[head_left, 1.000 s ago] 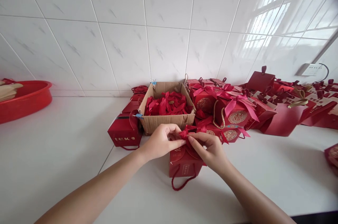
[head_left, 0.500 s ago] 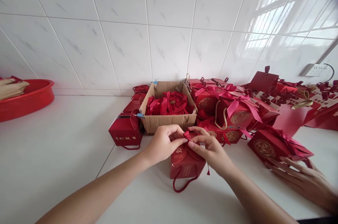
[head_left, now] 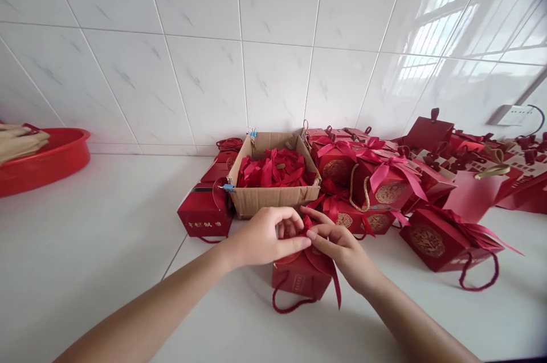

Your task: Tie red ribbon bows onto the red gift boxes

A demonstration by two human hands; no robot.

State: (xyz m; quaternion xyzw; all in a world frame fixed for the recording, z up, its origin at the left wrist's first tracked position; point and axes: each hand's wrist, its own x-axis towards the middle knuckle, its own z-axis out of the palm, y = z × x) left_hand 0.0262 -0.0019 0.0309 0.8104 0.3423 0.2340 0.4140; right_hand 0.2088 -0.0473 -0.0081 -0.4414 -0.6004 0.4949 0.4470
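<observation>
A small red gift box (head_left: 301,280) with a dark red rope handle stands on the white table in front of me. Over its top, my left hand (head_left: 273,237) has its fingers curled and pinches the red ribbon (head_left: 307,223) at the knot. My right hand (head_left: 337,243) meets it there from the other side, thumb and index finger closed on the same ribbon. One ribbon tail hangs down the box's right side. Just behind my hands is an open cardboard box (head_left: 273,199) filled with red ribbons.
A dark red box (head_left: 205,217) sits left of the cardboard box. Many red gift boxes with bows (head_left: 384,180) crowd the right side, one (head_left: 448,243) nearer the front. A red basin (head_left: 47,163) is at the far left. White tiles (head_left: 205,78) rise behind.
Another person's hand at the right has left the view, baring the box it touched. A longer ribbon tail now hangs at the right of my box, and my left fingers have shifted around the knot.
</observation>
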